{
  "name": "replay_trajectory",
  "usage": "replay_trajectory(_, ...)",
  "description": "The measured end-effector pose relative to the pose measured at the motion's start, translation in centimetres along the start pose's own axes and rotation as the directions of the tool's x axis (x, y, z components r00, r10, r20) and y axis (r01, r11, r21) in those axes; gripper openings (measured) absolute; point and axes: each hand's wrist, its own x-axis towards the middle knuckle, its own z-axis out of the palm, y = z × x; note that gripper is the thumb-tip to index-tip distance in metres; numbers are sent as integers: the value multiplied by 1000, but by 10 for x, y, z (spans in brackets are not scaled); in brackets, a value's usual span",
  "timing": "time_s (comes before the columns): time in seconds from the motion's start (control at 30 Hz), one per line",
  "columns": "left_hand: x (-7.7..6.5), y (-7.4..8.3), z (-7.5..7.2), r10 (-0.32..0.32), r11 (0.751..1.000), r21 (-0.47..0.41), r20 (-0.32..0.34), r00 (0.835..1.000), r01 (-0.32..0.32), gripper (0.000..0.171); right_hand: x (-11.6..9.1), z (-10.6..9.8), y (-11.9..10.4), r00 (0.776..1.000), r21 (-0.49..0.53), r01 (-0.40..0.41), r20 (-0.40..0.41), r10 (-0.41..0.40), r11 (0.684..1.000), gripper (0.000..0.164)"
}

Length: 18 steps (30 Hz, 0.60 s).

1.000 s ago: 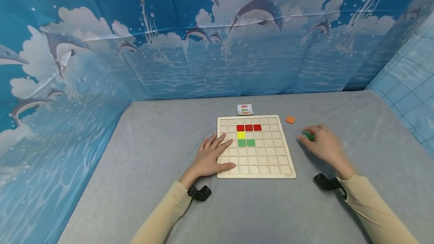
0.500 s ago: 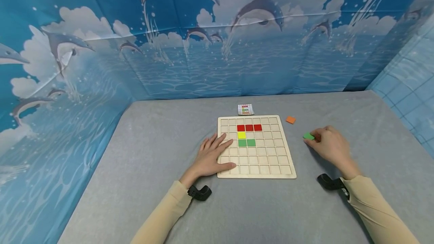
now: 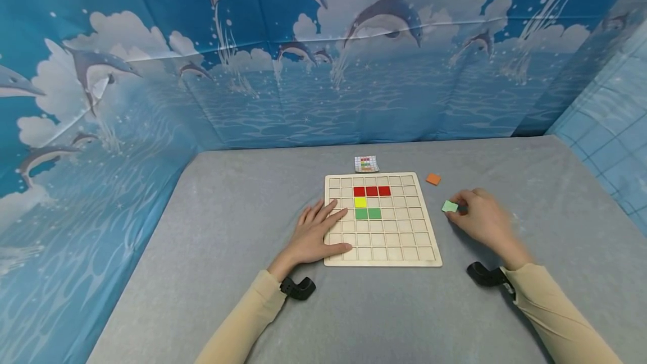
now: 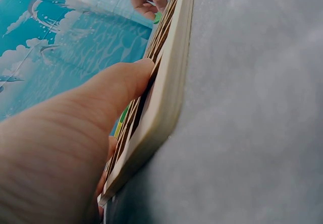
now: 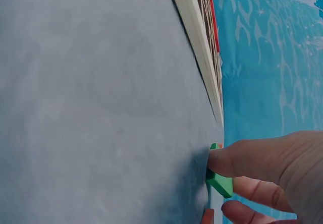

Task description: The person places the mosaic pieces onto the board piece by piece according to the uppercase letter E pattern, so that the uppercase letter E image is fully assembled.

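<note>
Fingers spread, my left hand rests flat over the left edge of a wooden grid board. In the left wrist view its thumb lies along the board's near rim. Right of the board, my right hand pinches a green square tile between thumb and fingers. The right wrist view shows the green tile tilted, just above the cloth. On the board lie three red tiles in a row, one yellow tile below, then two green tiles.
An orange tile lies on the grey tabletop, beyond the board's right edge. Behind the board sits a small card printed with a coloured grid. A blue dolphin-print curtain borders the table at the back and left.
The right hand first drew the green tile slightly right, then brought it back left toward the board, its face now tipped and paler. The left hand and board stay put.
</note>
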Motion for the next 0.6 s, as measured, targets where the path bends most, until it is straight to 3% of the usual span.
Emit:
replay_trajectory(0.4, 0, 0, 1, -2, 1000, 1, 2, 1000, 2, 78, -3, 3, -4, 998, 76, 37, 39, -40, 996, 18)
replay_trajectory(0.6, -1, 0, 0, 3, 1000, -7, -8, 1000, -3, 78, -5, 3, -12, 996, 179, 89, -6, -90, 980, 12)
